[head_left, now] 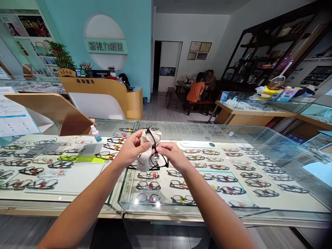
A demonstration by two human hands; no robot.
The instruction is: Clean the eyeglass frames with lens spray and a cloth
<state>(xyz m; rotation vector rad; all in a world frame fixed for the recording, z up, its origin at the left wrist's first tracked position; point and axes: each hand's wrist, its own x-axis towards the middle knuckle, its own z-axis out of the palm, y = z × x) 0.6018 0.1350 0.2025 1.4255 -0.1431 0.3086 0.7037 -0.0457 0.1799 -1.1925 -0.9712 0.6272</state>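
Observation:
Above the glass counter, my left hand is closed on a cream cloth with small dark print; whether it is a pouch or a loose cloth I cannot tell. A pair of black-framed eyeglasses is held against the cloth, one temple rising in front of it. The fingers of my right hand pinch the frame on the right side. Part of the eyeglasses is hidden behind the cloth and fingers.
Beneath my hands, a glass display case holds many eyeglasses in rows. A white spray bottle stands on the left, by a wooden-backed stand. Behind are a cashier desk and a seated person in orange with another person.

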